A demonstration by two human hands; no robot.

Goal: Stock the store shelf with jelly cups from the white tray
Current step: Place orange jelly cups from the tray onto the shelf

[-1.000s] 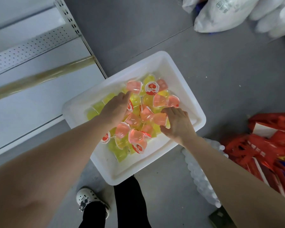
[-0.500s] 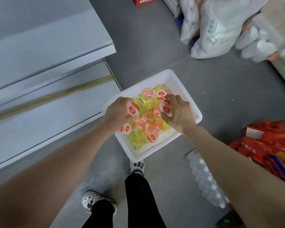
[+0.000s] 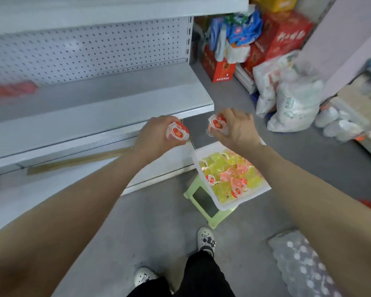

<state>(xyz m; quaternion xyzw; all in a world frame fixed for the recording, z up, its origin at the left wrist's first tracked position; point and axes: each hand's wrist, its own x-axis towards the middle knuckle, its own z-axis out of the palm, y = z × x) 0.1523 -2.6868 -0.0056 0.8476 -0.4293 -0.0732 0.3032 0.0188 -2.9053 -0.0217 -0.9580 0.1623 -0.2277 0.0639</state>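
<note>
We see the left hand (image 3: pixel 156 136) at centre frame, its grip curled round a clear plastic jelly cup with a red-and-white lid (image 3: pixel 177 130). Just to its right, the right hand (image 3: pixel 238 129) holds a second jelly cup (image 3: pixel 217 124) of the same kind in its grip. Both hands are raised near the front right corner of the grey metal store shelf (image 3: pixel 116 97), which fills the upper left of the frame. At its far left edge lie blurred red items (image 3: pixel 13 90) that we cannot identify. Below the right hand, the white rectangular plastic tray (image 3: pixel 201 150) rests on a pale green plastic stool (image 3: pixel 191 190) standing on the grey floor (image 3: pixel 159 221). The tray contains a heap of yellow and pink jelly cups (image 3: pixel 229 174).
</note>
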